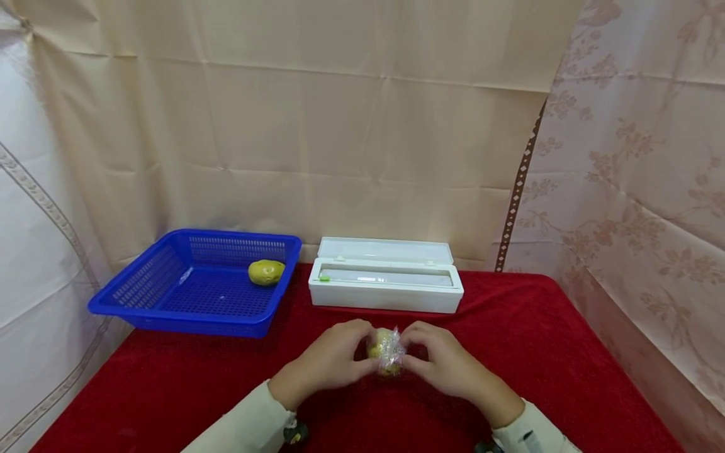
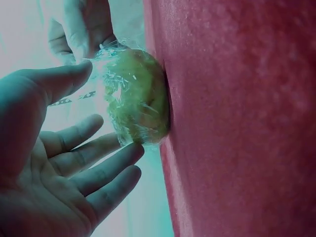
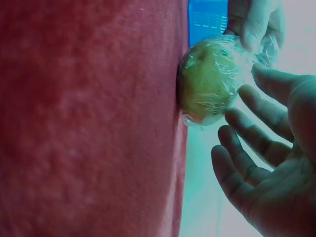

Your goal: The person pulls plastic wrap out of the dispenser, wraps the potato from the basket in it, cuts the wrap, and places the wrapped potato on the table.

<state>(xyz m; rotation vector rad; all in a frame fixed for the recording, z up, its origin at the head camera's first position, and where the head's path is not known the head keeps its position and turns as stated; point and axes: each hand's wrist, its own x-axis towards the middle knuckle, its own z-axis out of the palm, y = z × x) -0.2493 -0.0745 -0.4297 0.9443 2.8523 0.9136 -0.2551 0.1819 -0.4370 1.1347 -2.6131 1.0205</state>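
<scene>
A round yellow-green fruit in crinkled clear plastic wrap rests on the red tablecloth. My left hand is at its left side. In the left wrist view the fingers are spread and only lightly bent, a fingertip right at the fruit's lower edge and the thumb at the film. From the other side comes my right hand, its thumb and index tips at the bunched film. The right wrist view shows its fingers loose and apart, alongside the wrapped fruit.
Behind the hands stands a long white dispenser box, its lid raised, with a green slider at the left end. At the back left a blue plastic basket holds another yellow fruit. Beige curtains hang behind the table.
</scene>
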